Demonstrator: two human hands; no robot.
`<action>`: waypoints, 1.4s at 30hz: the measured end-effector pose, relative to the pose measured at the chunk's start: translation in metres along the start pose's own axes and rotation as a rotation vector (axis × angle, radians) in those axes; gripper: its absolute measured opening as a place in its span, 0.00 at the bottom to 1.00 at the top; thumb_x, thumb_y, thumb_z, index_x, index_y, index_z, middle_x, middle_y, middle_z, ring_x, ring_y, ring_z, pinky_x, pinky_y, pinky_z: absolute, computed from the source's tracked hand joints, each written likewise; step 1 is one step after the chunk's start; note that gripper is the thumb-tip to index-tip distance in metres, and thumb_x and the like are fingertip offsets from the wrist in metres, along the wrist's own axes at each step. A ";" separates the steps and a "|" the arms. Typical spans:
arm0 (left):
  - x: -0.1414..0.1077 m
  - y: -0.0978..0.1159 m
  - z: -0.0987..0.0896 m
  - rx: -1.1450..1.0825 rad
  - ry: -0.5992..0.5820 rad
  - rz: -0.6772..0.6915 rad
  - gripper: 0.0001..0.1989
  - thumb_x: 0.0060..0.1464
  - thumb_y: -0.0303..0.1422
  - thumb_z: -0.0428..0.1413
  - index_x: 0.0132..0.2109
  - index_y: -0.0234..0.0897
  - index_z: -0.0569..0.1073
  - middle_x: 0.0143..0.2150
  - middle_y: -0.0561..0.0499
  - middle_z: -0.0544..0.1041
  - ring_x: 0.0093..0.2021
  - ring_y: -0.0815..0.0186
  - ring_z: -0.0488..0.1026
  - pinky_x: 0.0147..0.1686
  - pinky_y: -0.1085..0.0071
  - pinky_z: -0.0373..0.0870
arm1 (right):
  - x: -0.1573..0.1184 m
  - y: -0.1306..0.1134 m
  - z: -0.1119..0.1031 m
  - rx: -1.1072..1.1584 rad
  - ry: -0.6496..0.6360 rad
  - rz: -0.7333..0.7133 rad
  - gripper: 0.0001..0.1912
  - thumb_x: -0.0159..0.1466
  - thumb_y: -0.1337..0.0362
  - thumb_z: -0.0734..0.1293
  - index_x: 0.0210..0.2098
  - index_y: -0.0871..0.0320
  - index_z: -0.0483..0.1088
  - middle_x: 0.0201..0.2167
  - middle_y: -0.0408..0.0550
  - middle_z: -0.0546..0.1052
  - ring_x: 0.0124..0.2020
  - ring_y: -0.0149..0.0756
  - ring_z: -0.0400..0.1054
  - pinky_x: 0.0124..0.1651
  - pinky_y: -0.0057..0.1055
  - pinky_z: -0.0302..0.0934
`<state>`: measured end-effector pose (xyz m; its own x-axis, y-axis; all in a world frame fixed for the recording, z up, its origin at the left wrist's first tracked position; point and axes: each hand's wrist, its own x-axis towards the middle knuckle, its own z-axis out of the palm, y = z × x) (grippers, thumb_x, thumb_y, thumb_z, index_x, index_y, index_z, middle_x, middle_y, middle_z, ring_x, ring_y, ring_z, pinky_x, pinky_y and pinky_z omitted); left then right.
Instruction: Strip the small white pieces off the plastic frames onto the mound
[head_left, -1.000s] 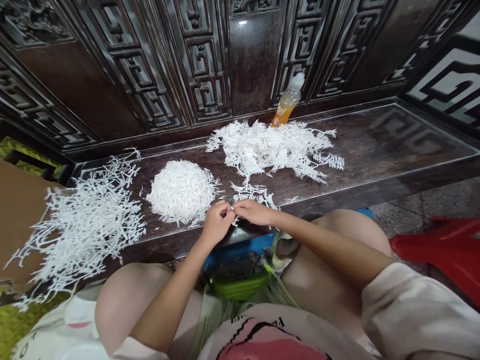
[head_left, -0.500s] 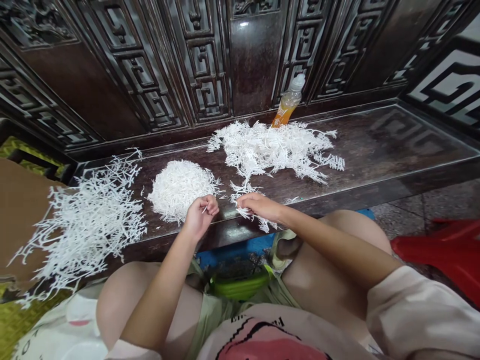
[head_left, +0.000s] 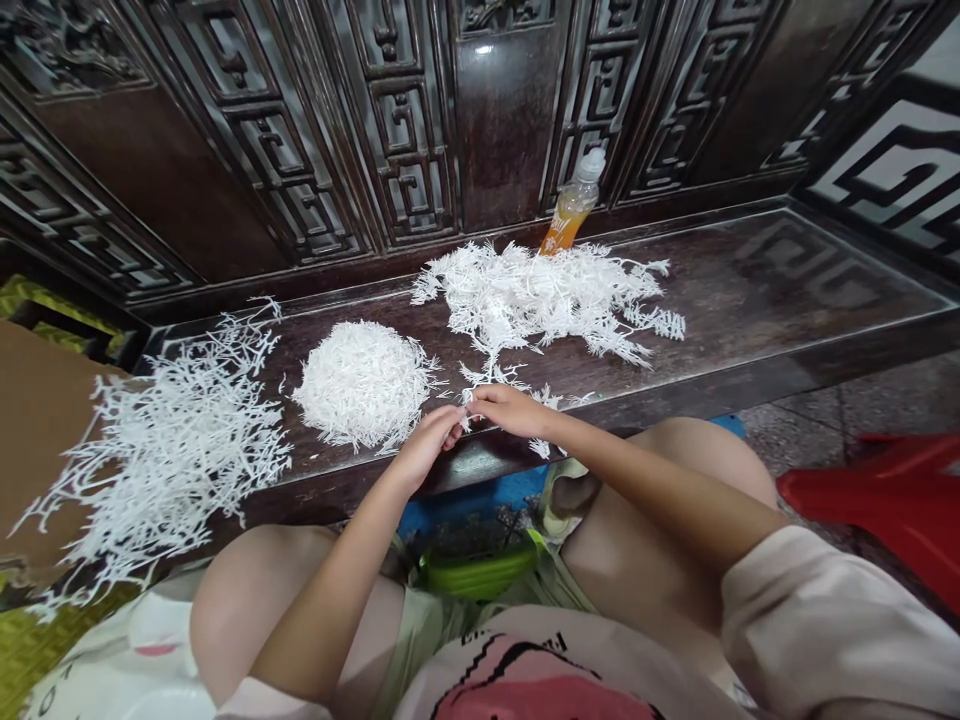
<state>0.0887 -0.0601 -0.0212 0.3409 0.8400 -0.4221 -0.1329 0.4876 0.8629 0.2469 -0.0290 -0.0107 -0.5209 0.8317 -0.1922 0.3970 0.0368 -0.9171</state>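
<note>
My right hand (head_left: 510, 408) is closed around a white branched plastic sprig (head_left: 540, 447), whose thin tips stick out around the fingers above the bench's front edge. Against it, my left hand (head_left: 431, 438) pinches with its fingertips at the sprig's left end; the exact point of contact is partly hidden. Just left of the hands lies a round heap of small loose white pieces (head_left: 364, 385). Behind them spreads a pile of bushy white sprigs (head_left: 547, 295). Farther left is a tangle of bare white stems (head_left: 187, 450).
A bottle of orange drink (head_left: 570, 205) stands behind the sprig pile, near the carved wooden backrest (head_left: 510, 120). Brown cardboard (head_left: 45, 430) lies under the stems at left. A red plastic stool (head_left: 877, 500) is on the floor at right, and something green (head_left: 476, 575) is between the knees.
My left hand has moved right, from beside the heap of small pieces to my right hand, and now pinches at the sprig. My right hand has barely shifted.
</note>
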 end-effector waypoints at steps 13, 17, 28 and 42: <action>-0.004 0.000 0.005 0.474 0.194 0.342 0.05 0.46 0.33 0.51 0.31 0.36 0.65 0.24 0.57 0.62 0.26 0.72 0.58 0.30 0.76 0.54 | -0.001 -0.003 0.001 0.055 0.002 -0.030 0.11 0.57 0.61 0.56 0.24 0.61 0.64 0.22 0.40 0.63 0.27 0.27 0.55 0.32 0.25 0.50; -0.003 0.002 0.004 0.416 0.181 0.341 0.03 0.46 0.30 0.50 0.30 0.37 0.63 0.27 0.57 0.63 0.28 0.72 0.59 0.31 0.76 0.54 | -0.001 -0.002 0.001 0.059 0.013 -0.056 0.11 0.57 0.62 0.56 0.24 0.61 0.64 0.23 0.41 0.64 0.28 0.28 0.57 0.34 0.25 0.51; -0.002 0.006 -0.001 -0.200 -0.179 -0.134 0.14 0.48 0.41 0.49 0.27 0.33 0.63 0.21 0.56 0.57 0.19 0.77 0.51 0.19 0.77 0.48 | -0.004 -0.007 -0.001 -0.047 -0.085 -0.051 0.12 0.57 0.63 0.56 0.25 0.62 0.67 0.23 0.43 0.69 0.26 0.28 0.60 0.31 0.25 0.52; 0.002 -0.004 0.001 -0.236 -0.095 -0.151 0.04 0.40 0.28 0.51 0.25 0.33 0.62 0.21 0.57 0.58 0.19 0.78 0.50 0.18 0.79 0.47 | -0.006 -0.005 -0.001 -0.118 -0.128 -0.099 0.10 0.56 0.63 0.57 0.25 0.61 0.66 0.24 0.43 0.69 0.27 0.28 0.60 0.32 0.25 0.52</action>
<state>0.0909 -0.0603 -0.0251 0.4575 0.7330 -0.5034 -0.2832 0.6567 0.6989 0.2488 -0.0335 -0.0052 -0.6511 0.7435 -0.1526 0.4204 0.1859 -0.8881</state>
